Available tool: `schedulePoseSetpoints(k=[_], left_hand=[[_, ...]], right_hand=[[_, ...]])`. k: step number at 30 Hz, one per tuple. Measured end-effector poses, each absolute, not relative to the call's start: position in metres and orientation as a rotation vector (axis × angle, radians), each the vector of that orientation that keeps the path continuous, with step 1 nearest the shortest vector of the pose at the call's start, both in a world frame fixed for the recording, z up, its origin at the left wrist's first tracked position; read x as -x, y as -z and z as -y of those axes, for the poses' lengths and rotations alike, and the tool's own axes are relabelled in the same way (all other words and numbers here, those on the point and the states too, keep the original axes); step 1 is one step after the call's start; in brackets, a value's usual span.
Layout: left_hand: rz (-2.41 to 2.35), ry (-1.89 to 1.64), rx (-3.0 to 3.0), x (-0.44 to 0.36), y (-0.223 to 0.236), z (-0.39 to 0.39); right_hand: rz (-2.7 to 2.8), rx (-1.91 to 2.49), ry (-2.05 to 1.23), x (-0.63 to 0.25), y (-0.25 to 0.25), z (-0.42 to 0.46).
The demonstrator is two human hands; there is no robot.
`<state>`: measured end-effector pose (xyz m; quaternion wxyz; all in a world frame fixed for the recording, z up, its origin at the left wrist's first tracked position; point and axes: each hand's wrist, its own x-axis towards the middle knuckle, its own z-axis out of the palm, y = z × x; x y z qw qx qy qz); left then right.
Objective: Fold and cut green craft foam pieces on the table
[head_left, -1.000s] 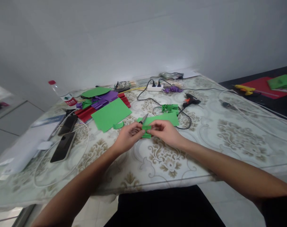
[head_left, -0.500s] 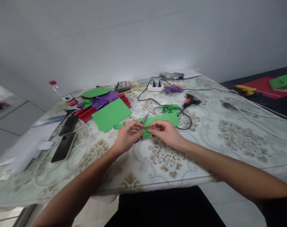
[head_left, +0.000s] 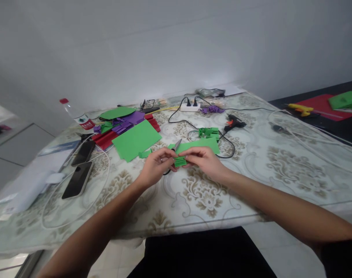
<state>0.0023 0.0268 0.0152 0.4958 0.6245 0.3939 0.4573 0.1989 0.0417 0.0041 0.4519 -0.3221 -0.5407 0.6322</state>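
Note:
Between my two hands is a small pleated piece of green paper [head_left: 180,161], its folds running across. My left hand [head_left: 158,164] pinches its left end, thumb against fingers, and a ring shows on one finger. On the right end, my right hand [head_left: 203,161] grips with thumb and fingertips. Scissors [head_left: 177,145] lie just behind, blades pointing away; their handles are partly hidden by my left hand. A flat green paper strip [head_left: 204,146] rests on the table beyond my right hand. Left of my left hand lies a curled green scrap [head_left: 145,153].
Green sheets [head_left: 137,139] lie left, near red and purple folded paper [head_left: 126,123]. Two phones [head_left: 78,180] and a bottle [head_left: 84,120] stand farther left. Behind are a power strip [head_left: 190,107], a black glue gun [head_left: 235,122] with its cord, and fringed green paper [head_left: 209,133].
The pleated green paper has tilted slightly between my fingers, so more of its folds show. Both hands stay nearly in place.

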Motion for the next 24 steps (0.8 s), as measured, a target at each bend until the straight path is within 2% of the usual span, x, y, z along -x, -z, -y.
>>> schedulePoseSetpoints(k=[14,24], left_hand=[[-1.030,-1.153,-1.768,0.001,-0.009,-0.023],[-1.029,-1.087,-1.835,0.005,-0.008,-0.022]], right_hand=[[1.375,0.901,-1.543,-0.198,-0.015,-0.039],[1.454,0.867,-1.426,-0.198,-0.001,-0.043]])
